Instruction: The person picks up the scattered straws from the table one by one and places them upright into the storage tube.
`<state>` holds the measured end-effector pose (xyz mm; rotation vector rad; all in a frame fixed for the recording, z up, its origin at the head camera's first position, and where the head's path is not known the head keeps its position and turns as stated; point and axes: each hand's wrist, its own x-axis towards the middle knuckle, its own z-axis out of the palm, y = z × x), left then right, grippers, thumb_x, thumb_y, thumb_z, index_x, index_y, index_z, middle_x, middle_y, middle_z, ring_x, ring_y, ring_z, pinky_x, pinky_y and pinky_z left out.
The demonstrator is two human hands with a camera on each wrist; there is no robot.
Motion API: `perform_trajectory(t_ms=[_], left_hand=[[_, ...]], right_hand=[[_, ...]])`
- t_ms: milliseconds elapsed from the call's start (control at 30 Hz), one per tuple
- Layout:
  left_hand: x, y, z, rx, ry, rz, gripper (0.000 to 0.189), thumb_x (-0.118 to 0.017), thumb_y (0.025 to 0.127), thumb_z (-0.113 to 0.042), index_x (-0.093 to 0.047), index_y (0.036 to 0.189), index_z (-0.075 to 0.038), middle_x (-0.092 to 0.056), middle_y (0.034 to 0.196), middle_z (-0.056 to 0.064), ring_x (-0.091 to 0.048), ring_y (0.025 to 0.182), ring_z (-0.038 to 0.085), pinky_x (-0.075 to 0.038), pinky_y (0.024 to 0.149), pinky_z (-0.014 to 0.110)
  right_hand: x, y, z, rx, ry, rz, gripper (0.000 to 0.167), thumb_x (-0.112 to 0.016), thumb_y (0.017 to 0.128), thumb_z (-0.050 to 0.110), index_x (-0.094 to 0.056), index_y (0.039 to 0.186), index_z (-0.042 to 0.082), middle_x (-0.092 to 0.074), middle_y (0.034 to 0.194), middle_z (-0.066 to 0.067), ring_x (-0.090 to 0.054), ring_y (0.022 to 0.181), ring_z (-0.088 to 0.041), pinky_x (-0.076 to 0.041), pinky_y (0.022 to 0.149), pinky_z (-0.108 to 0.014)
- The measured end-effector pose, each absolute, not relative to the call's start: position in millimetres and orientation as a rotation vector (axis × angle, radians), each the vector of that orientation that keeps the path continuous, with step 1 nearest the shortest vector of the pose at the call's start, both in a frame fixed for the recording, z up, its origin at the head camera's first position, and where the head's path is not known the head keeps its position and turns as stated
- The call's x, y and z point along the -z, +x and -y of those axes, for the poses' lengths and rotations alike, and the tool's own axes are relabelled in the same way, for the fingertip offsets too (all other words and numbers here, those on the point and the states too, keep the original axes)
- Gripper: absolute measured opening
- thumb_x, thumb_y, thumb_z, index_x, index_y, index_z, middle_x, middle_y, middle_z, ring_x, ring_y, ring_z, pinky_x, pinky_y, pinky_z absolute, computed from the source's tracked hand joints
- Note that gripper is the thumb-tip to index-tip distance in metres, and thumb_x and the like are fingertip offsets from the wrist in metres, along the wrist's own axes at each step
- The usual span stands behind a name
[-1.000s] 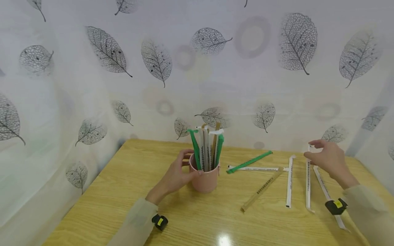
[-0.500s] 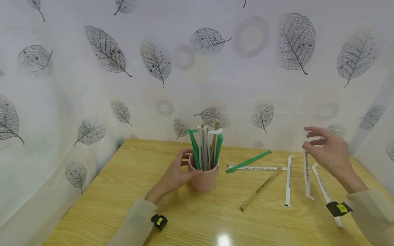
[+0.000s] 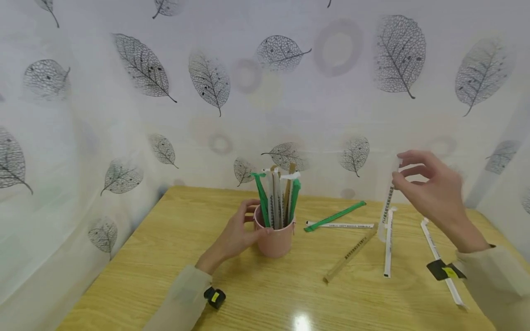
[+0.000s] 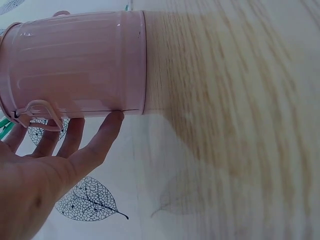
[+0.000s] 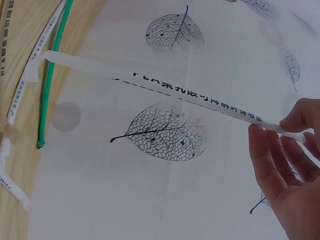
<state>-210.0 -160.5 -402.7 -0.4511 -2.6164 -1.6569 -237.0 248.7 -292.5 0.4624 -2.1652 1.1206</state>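
Note:
My left hand (image 3: 233, 241) holds the pink bucket (image 3: 275, 244) from its left side, thumb at the front near the rim and fingers toward the back. Green, white and brown wrapped straws (image 3: 278, 200) stand in it. In the left wrist view, fingertips touch the side of the pink bucket (image 4: 80, 65) beside its small handle. My right hand (image 3: 434, 197) pinches a white paper-wrapped straw (image 3: 388, 202) by its upper end, above the table's right part, its lower end slanting left. Dark print runs along this straw (image 5: 175, 93) in the right wrist view.
On the wooden table (image 3: 165, 266), a green straw (image 3: 339, 215) crosses a white straw (image 3: 352, 225). A brown straw (image 3: 349, 255) lies in front of them. Two more white straws lie farther right, one partly under my right wrist. A leaf-patterned curtain (image 3: 290, 101) hangs behind.
My right hand has lifted the white straw off the table and carried it up and to the left, tilting it. My left hand and the pink bucket have stayed in place.

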Motion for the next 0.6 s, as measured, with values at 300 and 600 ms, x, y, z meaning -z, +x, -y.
perform_trajectory(t_ms=[300,600], left_hand=[[403.1,-211.2,159.6,1.654,-0.427,2.638,0.074,-0.077,0.09,-0.034,-0.036,0.15,-0.022,-0.05,0.149,0.014,-0.055,0.132,0.038,-0.049,0.109,0.06],[402.4,-211.0,157.4,1.637,-0.423,2.635,0.075,-0.077,0.09,-0.035,-0.036,0.151,-0.022,-0.05,0.148,0.014,-0.055,0.133,0.037,-0.048,0.11,0.059]], right_hand=[[270.6,-234.4,-207.6,-1.309,0.73,1.855,0.039,-0.066,0.078,-0.021,-0.065,0.116,-0.013,-0.07,0.109,0.007,-0.07,0.081,-0.002,-0.059,0.071,-0.013],[256.9,-227.2,-156.7,-1.55,0.982,1.644,0.037,-0.065,0.079,-0.023,-0.062,0.115,-0.017,-0.071,0.107,-0.004,-0.072,0.082,-0.011,-0.063,0.071,-0.022]])
